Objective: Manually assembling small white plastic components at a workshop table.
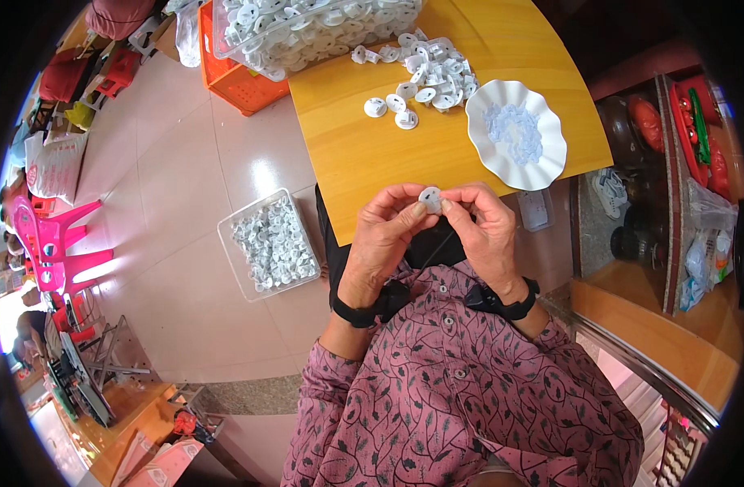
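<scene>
A small round white plastic part (pixel 429 198) with dark slots is pinched between my two hands, just off the near edge of the wooden table (pixel 347 154). My left hand (pixel 386 231) grips its left side with thumb and forefinger, and my right hand (pixel 484 227) grips its right side. Beyond them lies a loose pile of similar white plastic parts (pixel 445 73), a few apart at its left. To the right of the pile stands a white wavy-rimmed plate (pixel 550 154) holding many small pale bluish translucent pieces (pixel 514 130).
A clear bin (pixel 307 40) heaped with white parts stands at the table's far edge by an orange crate (pixel 242 85). On the tiled floor at left sits another clear tub (pixel 266 195) of parts. Pink stools (pixel 55 243) stand farther left; a shelf cabinet (pixel 631 300) is at right.
</scene>
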Demonstrator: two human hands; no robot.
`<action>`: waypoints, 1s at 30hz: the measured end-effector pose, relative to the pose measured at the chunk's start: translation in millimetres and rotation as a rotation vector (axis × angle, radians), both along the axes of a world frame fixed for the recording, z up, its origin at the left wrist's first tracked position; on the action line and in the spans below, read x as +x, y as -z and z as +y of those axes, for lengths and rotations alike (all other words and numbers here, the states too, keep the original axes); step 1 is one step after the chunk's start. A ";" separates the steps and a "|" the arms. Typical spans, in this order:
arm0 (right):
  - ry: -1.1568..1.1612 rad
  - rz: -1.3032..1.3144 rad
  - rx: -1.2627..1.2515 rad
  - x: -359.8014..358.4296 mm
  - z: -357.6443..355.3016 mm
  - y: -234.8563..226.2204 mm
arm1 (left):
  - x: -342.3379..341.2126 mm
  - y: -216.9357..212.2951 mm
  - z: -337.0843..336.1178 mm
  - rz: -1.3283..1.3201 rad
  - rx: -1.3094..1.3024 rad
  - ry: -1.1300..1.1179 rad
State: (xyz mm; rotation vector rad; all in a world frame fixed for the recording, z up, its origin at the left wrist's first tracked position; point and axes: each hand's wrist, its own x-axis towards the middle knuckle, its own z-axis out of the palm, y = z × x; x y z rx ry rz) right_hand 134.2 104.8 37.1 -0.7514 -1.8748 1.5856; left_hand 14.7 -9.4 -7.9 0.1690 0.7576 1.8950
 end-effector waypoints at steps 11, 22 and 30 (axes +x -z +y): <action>0.028 0.014 0.232 -3.3 1.2 -1.4 | 3.1 -1.7 2.0 -0.044 0.058 -0.036; 0.017 0.027 0.269 -4.9 0.6 -1.7 | 2.3 -2.0 0.3 0.024 0.031 -0.007; 0.016 0.014 0.395 -6.0 -0.5 -5.8 | 3.3 -5.2 0.7 0.042 0.043 -0.023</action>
